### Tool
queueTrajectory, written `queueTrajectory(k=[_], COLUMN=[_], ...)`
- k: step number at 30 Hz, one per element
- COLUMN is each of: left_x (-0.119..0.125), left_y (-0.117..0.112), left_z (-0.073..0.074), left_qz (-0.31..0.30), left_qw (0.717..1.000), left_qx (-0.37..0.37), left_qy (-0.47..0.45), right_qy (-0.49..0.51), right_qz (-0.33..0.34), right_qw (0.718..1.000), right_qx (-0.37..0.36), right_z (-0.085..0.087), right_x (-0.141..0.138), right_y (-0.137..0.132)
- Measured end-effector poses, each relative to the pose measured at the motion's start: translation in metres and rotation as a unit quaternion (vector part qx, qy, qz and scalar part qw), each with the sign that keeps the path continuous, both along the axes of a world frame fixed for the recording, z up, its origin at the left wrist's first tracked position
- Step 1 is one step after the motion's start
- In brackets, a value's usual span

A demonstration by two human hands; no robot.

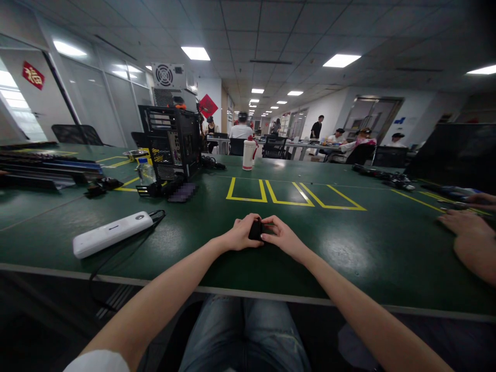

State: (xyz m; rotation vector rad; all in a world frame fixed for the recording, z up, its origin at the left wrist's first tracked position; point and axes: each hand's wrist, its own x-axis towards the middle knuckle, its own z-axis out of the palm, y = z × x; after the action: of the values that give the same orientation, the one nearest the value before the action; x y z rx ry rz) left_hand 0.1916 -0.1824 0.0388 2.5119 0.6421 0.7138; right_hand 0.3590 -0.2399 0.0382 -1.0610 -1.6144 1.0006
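Observation:
A small black block-like object (255, 230) is between my two hands, just above or on the green table (294, 263); its exact kind does not show. My left hand (243, 233) is closed round its left side, thumb toward me. From the right, my right hand (279, 235) touches it with thumb and fingertips in a pinch. Part of the object is hidden behind the fingers.
Left of my arms lies a white power strip (112, 233) with a black cable. Farther back stand an open black computer case (170, 142) and a white bottle (249, 155). Yellow tape outlines (289, 203) mark the table. At right, another person's hands (465, 223) work.

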Motion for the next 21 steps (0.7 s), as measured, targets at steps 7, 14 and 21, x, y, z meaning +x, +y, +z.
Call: queueTrajectory(k=[7, 14, 21], left_x=[0.0004, -0.0004, 0.0009], left_y=[-0.0002, -0.0010, 0.0011], left_z=[-0.0005, 0.0010, -0.0023], left_qz=[0.005, -0.003, -0.003], left_qw=[1.000, 1.000, 1.000], left_qx=[0.001, 0.001, 0.006], left_qy=[-0.002, -0.004, -0.011], right_qy=[0.019, 0.010, 0.011], right_qz=[0.019, 0.002, 0.002], right_qw=[1.000, 1.000, 1.000], right_qx=[-0.016, 0.002, -0.003], right_z=[0.0031, 0.0018, -0.0041], right_x=[-0.0028, -0.0028, 0.0001], right_y=[-0.0046, -0.0013, 0.0041])
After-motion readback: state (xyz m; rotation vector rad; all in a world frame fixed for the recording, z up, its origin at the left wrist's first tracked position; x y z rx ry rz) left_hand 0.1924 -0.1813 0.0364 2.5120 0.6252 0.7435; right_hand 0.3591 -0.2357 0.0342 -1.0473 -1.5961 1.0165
